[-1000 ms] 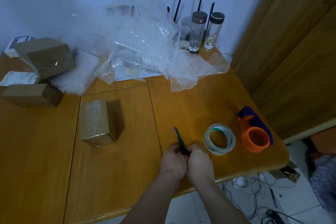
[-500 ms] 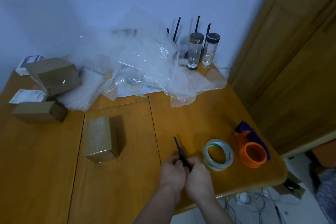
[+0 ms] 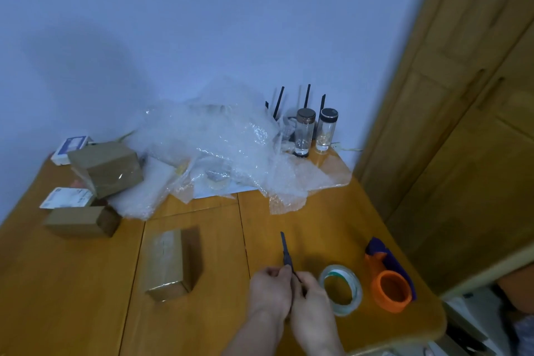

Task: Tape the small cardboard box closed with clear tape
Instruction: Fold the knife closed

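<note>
The small cardboard box point(image 3: 169, 264) stands on the wooden table point(image 3: 72, 283), left of my hands, with a strip of clear tape along its top. A roll of clear tape point(image 3: 341, 289) lies flat just right of my right hand. My left hand point(image 3: 270, 290) and my right hand point(image 3: 310, 302) are pressed together near the table's front edge. Both grip the handle end of dark scissors point(image 3: 287, 254), whose closed blades point away from me.
An orange and blue tape dispenser point(image 3: 390, 283) lies at the right edge. Bubble wrap point(image 3: 219, 150) is heaped at the back, beside two glass bottles point(image 3: 315, 131). Other cardboard boxes point(image 3: 105, 167) and white cartons sit at the far left. A wooden door is on the right.
The view has tilted upward, so the table sits lower in frame. My hands stay together on the scissors; box and tape roll have not moved.
</note>
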Tool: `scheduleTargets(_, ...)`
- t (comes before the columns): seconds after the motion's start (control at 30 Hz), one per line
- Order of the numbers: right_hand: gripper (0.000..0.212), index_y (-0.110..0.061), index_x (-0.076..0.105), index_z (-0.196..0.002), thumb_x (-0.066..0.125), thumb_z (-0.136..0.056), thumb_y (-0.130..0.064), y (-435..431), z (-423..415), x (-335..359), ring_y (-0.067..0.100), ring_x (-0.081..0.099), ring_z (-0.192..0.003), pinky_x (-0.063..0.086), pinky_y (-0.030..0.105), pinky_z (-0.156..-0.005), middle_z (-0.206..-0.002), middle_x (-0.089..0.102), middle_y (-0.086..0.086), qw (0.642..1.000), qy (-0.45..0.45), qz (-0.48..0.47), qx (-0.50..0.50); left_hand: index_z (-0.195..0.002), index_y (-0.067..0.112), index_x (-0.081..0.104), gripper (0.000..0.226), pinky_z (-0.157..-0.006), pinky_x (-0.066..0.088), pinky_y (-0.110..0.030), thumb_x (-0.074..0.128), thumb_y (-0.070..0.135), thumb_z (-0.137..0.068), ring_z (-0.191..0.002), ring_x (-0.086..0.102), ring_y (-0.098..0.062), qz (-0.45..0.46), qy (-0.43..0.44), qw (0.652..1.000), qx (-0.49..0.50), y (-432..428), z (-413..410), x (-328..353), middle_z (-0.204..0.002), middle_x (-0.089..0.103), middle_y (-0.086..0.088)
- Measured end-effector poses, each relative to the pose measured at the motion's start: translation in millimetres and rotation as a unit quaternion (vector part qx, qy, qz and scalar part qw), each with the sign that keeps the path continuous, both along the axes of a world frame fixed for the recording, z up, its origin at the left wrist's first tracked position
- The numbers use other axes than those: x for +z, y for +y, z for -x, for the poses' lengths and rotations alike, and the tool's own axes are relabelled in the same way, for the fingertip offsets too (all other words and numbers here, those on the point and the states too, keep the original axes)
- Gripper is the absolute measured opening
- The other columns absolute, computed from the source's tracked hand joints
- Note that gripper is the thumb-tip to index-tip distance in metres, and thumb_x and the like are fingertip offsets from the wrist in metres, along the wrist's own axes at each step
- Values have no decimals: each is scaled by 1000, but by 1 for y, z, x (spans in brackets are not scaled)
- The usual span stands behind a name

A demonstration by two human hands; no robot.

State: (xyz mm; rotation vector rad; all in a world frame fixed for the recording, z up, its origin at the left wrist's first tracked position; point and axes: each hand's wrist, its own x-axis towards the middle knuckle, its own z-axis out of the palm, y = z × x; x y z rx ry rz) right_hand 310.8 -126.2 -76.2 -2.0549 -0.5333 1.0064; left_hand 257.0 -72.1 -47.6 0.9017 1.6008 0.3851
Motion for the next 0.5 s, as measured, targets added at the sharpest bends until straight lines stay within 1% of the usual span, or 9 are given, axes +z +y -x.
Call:
scheduleTargets(0.07,24,-30,69,-107,47,-104,-40,4,-1,7,16,69,-91,57,38,-86,-97,74,-2,1000,13,-3,-9,-80,15,64,22,-77,56,-35,62,27,-99,-77,65,-20,-8,-2,1000,-2,3,-2,6,-82,71,-4)
scheduleTargets(0.13,26,-28,70,-106,47,-104,-40,7,-1,11,16,68,-91,56,38,-87,-96,74,-2,1000,10,-7,-16,-85,12,67,23,-69,49,-31,60,28,-101,-72,62,-16,-17,-6,1000,1,4,-4,12,-80,70,-3)
scheduleTargets(0.2,28,-26,71,-100,47,-104,-41,9,-1,17,14,67,-88,55,34,-82,-90,72,-2,1000,5,-12,-24,-91,10,70,25,-63,48,-29,59,30,-101,-72,62,-14,-19,-15,1000,4,4,-4,17,-80,71,-4)
scheduleTargets(0.27,29,-26,70,-95,48,-103,-44,10,-1,23,12,65,-86,51,31,-78,-86,70,-4,999,-9,-10,-31,-90,9,72,28,-64,51,-28,60,32,-100,-76,66,-17,-18,-26,999,8,4,-2,21,-82,74,-7)
scheduleTargets(0.33,28,-29,68,-88,50,-101,-46,11,-3,31,12,63,-86,48,30,-77,-85,68,-5,999,-28,-8,-39,-90,7,73,29,-64,52,-31,63,32,-98,-76,67,-20,-21,-43,999,14,6,0,26,-82,76,-8)
scheduleTargets(0.43,26,-32,66,-80,53,-99,-45,12,-5,44,12,62,-84,46,30,-76,-85,69,-3,998,-31,-19,-42,-88,5,72,27,-59,48,-29,66,30,-97,-68,59,-19,-35,-64,997,13,9,4,38,-76,71,-7)
scheduleTargets(0.5,25,-30,68,-80,54,-98,-40,13,-5,50,12,63,-83,49,32,-75,-85,71,-1,999,-32,-27,-33,-81,8,67,26,-55,45,-27,66,28,-97,-64,55,-17,-45,-76,996,7,10,7,46,-72,66,-5)
